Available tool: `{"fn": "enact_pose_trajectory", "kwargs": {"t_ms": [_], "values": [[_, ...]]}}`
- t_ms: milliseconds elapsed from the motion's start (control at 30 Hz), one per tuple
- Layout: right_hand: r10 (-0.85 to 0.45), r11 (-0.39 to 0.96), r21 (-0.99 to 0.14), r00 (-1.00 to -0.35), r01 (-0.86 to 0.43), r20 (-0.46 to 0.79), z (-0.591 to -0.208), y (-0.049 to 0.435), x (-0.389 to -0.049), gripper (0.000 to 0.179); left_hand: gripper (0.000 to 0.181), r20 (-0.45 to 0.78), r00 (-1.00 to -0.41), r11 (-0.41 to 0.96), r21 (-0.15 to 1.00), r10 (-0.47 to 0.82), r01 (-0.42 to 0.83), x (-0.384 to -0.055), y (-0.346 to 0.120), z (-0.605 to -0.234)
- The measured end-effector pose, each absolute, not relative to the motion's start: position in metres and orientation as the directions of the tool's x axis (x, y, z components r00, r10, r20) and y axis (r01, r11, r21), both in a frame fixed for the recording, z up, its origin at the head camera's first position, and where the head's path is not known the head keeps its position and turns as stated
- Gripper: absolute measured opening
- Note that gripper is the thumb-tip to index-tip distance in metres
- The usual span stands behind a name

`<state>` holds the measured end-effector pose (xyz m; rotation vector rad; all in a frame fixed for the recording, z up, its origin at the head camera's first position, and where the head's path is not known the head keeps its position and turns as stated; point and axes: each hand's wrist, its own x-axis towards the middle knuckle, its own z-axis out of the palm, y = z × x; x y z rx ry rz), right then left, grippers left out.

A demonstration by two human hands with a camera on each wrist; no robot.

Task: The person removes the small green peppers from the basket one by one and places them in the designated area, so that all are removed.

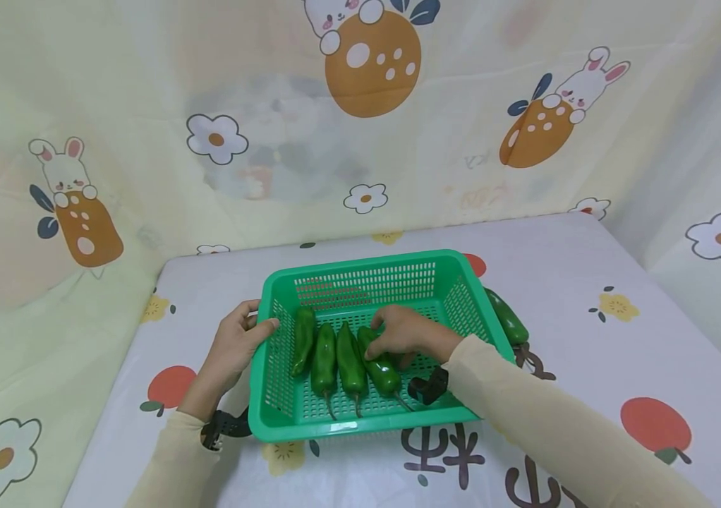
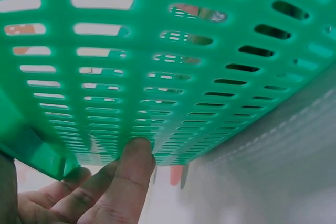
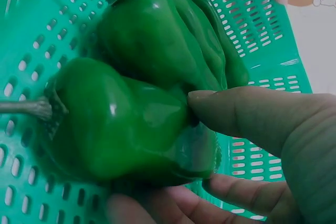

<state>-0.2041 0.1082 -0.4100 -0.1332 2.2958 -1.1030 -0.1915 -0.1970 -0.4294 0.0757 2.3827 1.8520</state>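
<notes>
A green plastic basket [image 1: 373, 426] with slotted walls stands on the table. My left hand [image 1: 233, 346] holds its left rim, the thumb over the edge and the fingers against the outside wall, as the left wrist view shows. Inside, several long green peppers lie side by side, stems toward me. My right hand [image 1: 406, 330] reaches into the basket and grips the rightmost green pepper [image 3: 105, 124] between thumb and fingers. That one lies close against the neighbouring pepper [image 1: 350, 361]. Two more peppers, a middle one [image 1: 324, 360] and the leftmost [image 1: 303, 340], sit nearer the left wall.
Another green pepper [image 1: 508, 317] lies outside on the table, by the basket's right wall and partly hidden by it. A patterned cloth [image 1: 589, 339] covers the table. Behind it hangs a printed curtain [image 1: 284, 190], with a further sheet at the right.
</notes>
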Motion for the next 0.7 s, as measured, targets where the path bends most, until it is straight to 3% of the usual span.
{"fn": "enact_pose_trajectory", "kwargs": {"t_ms": [467, 700], "values": [[-0.318, 0.654, -0.744, -0.844, 0.134, -0.431, -0.409, 0.108, -0.206, 0.066, 0.046, -0.064, -0.993, 0.257, 0.966, 0.099, -0.036, -0.190, -0.198, -0.429], [-0.316, 0.556, -0.818, -0.873, 0.147, -0.372, -0.401, 0.117, -0.208, 0.065, 0.046, -0.063, -0.992, 0.256, 0.966, 0.108, -0.033, -0.192, -0.197, -0.430]]}}
